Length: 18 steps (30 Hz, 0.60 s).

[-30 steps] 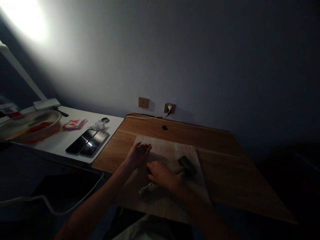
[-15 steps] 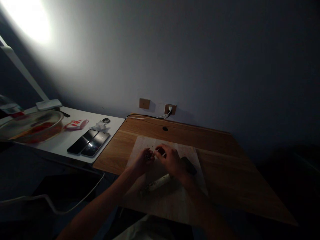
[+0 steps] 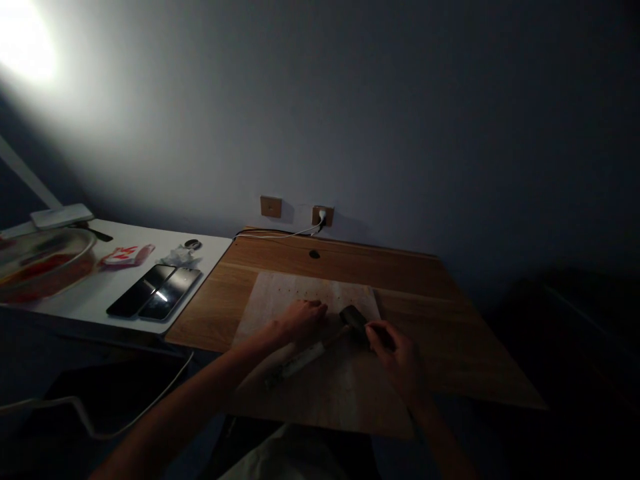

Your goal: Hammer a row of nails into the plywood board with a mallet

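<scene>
Head view: right hand beside the mallet's head, left hand beyond its handle

From where I sit, the relation that matters most is between the right hand (image 3: 397,353) and the mallet (image 3: 315,351). The mallet lies on the pale board (image 3: 345,403), its long axis slanting from the dark head, far and to the right, down to the handle's butt, near and to the left. Its head is just left of the right fingertips, so the right hand is the nearer one to that end. I cannot tell whether the fingertips touch it or stop just short.

The right thumb and forefinger curve towards each other in a loose ring. It is too dark for me to say whether their tips meet or pinch anything small.

The left hand (image 3: 300,319) is low over the board, on the far side of the handle, back turned up and fingers pointing right, towards the mallet's head. Its palm is hidden from me, so I cannot tell how far it is closed or what it holds. Just beyond it, small dark specks (image 3: 297,292) run in a row near the board's far edge.
</scene>
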{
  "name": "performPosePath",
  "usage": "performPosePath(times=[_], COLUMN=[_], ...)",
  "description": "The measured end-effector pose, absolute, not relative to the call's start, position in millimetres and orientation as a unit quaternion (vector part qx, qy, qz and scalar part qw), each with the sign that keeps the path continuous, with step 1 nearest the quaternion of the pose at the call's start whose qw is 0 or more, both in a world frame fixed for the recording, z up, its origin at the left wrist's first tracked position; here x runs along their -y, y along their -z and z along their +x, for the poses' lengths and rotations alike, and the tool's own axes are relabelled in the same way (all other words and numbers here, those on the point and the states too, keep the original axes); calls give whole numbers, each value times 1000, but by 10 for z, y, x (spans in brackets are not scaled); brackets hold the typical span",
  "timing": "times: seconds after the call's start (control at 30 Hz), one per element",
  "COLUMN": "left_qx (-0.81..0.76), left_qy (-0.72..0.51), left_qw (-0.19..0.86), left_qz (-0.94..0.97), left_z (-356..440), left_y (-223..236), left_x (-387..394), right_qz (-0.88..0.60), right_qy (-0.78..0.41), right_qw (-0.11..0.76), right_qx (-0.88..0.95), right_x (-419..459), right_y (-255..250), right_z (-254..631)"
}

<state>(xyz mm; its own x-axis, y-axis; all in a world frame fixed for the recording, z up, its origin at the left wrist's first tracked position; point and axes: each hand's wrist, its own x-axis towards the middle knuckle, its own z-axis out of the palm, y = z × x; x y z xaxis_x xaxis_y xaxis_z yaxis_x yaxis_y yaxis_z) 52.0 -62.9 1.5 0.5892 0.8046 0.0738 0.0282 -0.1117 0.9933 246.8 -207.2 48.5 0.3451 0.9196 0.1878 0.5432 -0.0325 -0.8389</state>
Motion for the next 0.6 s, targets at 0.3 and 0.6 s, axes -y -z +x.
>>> performPosePath(times=[0.3, 0.6], left_qx=[-253, -258], left_qy=[-319, -270], left_qw=[598, 288], left_qz=[691, 882], left_z=[520, 161], left_y=[-21, -56], left_x=[652, 739], right_qz=[-728, -747], right_qy=[-195, -197], right_qw=[444, 426], right_qx=[485, 470], right_x=[2377, 2498], right_y=[-193, 4], right_z=[2668, 2852])
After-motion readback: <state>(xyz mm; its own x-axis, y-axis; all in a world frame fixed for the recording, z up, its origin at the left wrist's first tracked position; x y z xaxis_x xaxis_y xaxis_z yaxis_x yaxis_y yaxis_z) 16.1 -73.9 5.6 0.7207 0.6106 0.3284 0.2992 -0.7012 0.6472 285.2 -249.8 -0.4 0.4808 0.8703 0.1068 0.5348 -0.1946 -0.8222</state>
